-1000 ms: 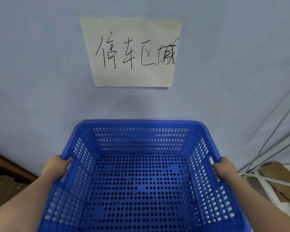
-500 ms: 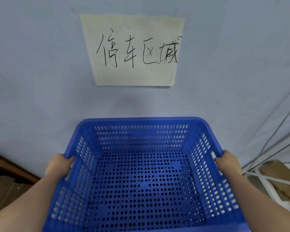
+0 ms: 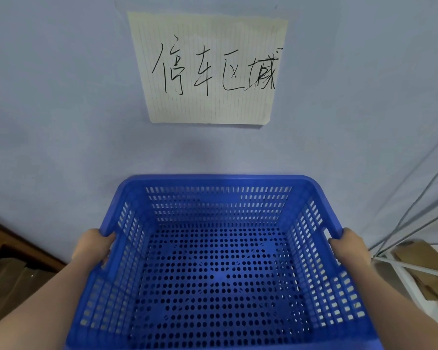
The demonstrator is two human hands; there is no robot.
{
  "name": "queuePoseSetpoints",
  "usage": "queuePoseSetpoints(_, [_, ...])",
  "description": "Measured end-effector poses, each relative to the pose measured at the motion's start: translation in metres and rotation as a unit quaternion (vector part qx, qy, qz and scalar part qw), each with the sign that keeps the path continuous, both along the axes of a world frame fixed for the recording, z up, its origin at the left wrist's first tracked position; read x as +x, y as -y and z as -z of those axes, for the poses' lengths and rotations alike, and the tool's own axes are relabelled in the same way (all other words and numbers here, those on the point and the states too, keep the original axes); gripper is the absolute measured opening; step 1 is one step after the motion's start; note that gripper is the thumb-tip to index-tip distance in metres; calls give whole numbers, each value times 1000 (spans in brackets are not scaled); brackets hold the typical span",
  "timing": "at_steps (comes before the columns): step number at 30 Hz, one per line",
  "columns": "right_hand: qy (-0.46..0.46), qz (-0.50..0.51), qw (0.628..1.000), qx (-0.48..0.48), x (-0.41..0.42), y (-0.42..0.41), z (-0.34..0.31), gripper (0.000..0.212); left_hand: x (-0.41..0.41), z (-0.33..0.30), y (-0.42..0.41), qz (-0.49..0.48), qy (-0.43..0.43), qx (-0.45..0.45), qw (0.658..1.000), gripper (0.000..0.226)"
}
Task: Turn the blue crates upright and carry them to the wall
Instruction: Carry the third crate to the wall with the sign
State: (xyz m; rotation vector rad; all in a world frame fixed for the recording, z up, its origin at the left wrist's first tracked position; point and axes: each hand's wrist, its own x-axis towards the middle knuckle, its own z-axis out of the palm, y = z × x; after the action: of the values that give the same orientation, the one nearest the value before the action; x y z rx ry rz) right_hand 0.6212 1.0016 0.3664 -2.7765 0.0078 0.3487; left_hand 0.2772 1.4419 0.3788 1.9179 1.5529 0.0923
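Note:
An upright blue perforated crate (image 3: 219,181) fills the lower middle of the head view, open side up and empty. Its far rim is close to the pale blue wall (image 3: 61,122). My left hand (image 3: 92,247) grips the handle slot on the crate's left side. My right hand (image 3: 349,251) grips the handle on the right side. Both forearms reach in from the bottom corners. The crate's underside and whatever lies below it are hidden.
A lined paper sign (image 3: 208,69) with handwritten characters is stuck on the wall above the crate. Brown wooden furniture with cardboard (image 3: 13,269) sits at the lower left. At the right are grey cables (image 3: 415,198), a white frame (image 3: 405,274) and cardboard (image 3: 425,269).
The crate has come a little closer to the wall and the sign appears larger. Both hands keep the same hold on the handles.

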Motion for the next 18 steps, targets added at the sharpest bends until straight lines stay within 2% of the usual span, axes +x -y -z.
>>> queuePoseSetpoints(9, [13, 13, 1000, -15, -3, -3, 2, 28, -5, 3, -3, 7, 17, 6, 1000, 39])
queuePoseSetpoints(11, [13, 12, 1000, -20, -3, -3, 3, 29, -5, 2, 0, 17, 10, 31, 999, 35])
queuePoseSetpoints(15, [13, 1, 1000, -1, -7, 0, -3, 32, -9, -5, 20, 80, -61, 115, 988, 33])
queuePoseSetpoints(18, [22, -26, 999, 16, -15, 6, -10, 26, -14, -9, 43, 110, -127, 139, 976, 48])
